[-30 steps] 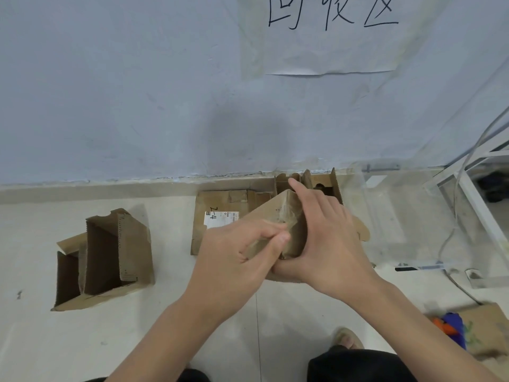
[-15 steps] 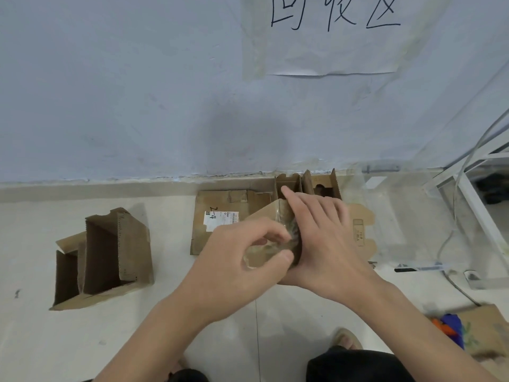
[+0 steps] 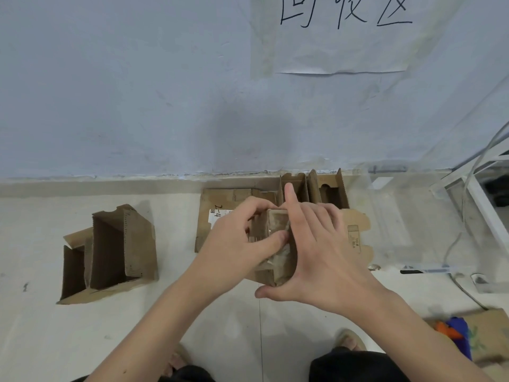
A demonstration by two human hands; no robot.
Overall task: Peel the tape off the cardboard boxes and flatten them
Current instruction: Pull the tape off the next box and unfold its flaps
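A small brown cardboard box (image 3: 271, 267) is held up in front of me, above the floor. My right hand (image 3: 316, 249) grips it from the right side, thumb under its near corner and fingers over the top. My left hand (image 3: 237, 238) pinches clear tape (image 3: 271, 230) on the box's face between thumb and fingers. Flattened cardboard (image 3: 220, 199) with a white label lies on the floor behind the hands, by the wall. An opened box (image 3: 110, 252) with upright flaps stands at the left.
More folded cardboard pieces (image 3: 327, 186) lean by the wall behind my hands. A clear plastic bin (image 3: 399, 216) sits at the right beside a white frame (image 3: 479, 199) and cable. A cardboard piece with blue and orange items (image 3: 457, 334) lies at the lower right.
The box has been turned so its taped face points more towards me. My left hand's thumb and fingers have shifted up along the tape; my right hand's fingers spread over the top.
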